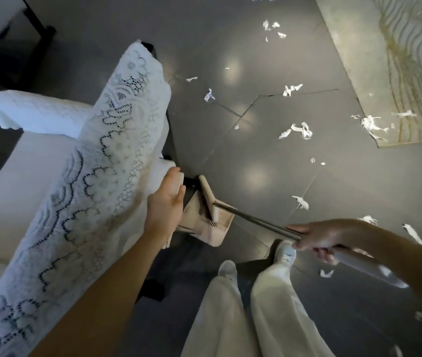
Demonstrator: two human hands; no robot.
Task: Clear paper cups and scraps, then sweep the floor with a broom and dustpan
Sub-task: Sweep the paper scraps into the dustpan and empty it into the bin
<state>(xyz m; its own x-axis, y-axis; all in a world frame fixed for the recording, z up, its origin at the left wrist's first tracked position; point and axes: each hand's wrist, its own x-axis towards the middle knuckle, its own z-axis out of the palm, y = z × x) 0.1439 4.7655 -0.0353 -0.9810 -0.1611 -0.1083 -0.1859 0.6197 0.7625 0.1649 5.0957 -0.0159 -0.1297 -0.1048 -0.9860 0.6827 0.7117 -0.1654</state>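
**Broom set in hand beside the sofa, scraps not yet swept**

The right hand (315, 239) was wrapped round the metal handle (256, 220), which ran down to the dustpan (204, 225). I could not tell whether the pole belonged to the pan or to a broom folded against it. The left hand (164, 202) sat just left of the dustpan with its palm turned toward it and its fingers mostly extended. The fingertips were hidden, so I could not tell whether they gripped anything. The dustpan was beige with comb teeth along one edge, and it sat tilted, low over the dark floor (333, 176).

- **Left of the dustpan:** a white sofa (11, 189) under a lace cover (117, 140), close to the left forearm.
- **Beyond and right of the dustpan:** paper scraps (300, 130) lay scattered well apart, some of them on the pale rug (410, 73).
- **Just behind the dustpan:** the person's shoes (285, 251).
- **Paper cups:** none were in view.

Risks, as judged from here:
- With only one hand sure on the pole, the tilted pan could swing or drop if the two parts come apart suddenly.
- The lace edge hung near the pan and could snag on the comb teeth.
- The light scraps would likely scatter under a fast stroke.
- Scraps on the rug may cling to the pile and get missed.
- The shoes stood close enough to tread scraps flat or trip on the pan
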